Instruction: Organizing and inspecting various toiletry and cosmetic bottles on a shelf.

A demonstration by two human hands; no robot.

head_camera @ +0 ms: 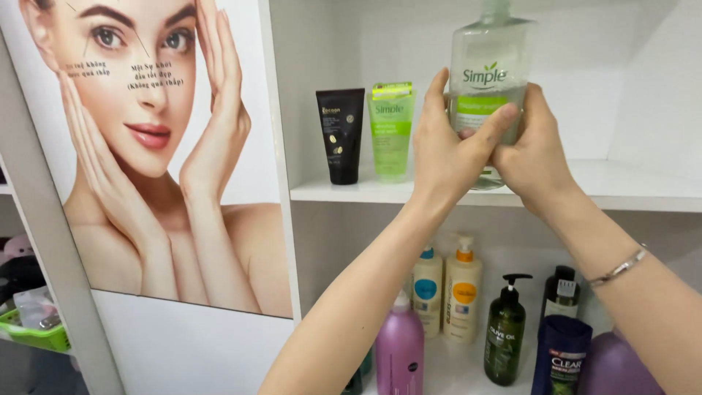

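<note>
Both hands hold one clear bottle up high, just above the white shelf. The left hand and right hand wrap around its lower part. It looks like setting-down time; the bottle needs a level spot. Left stand two tubes, one black tube, one green tube. Seven bottles show on the shelf below.

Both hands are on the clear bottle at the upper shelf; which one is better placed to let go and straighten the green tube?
Left hand: nearer the green tube; the right hand holds the clear bottle from the far side.
</note>
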